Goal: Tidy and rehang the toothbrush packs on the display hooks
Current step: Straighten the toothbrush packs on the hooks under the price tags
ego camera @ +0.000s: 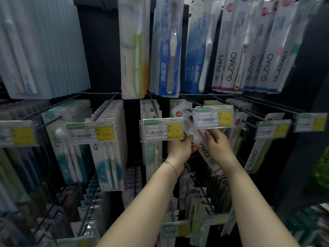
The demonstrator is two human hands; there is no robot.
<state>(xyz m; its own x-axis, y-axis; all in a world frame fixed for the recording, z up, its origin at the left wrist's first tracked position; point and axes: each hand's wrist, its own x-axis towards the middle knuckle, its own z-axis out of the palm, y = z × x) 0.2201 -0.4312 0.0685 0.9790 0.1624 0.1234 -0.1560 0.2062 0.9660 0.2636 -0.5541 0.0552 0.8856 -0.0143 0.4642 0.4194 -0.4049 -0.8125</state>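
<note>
A white toothbrush pack (190, 125) with a red dot near its top and grey lettering at its lower end is tilted in front of the middle row of hooks. My left hand (181, 147) grips its left edge. My right hand (218, 145) grips its right side, just under a price tag (214, 117). The pack's top sits beside the tip of the hook (188, 105) that carries that tag; whether it is on the wire I cannot tell. More white packs (239, 120) hang to the right.
Black wire hooks (105, 107) stick out toward me in rows, each ending in a green and yellow price tag (161, 129). Long blue and white packs (168, 50) hang above. Lower hooks (201, 191) hold several small packs. A green object (322, 172) sits at the right edge.
</note>
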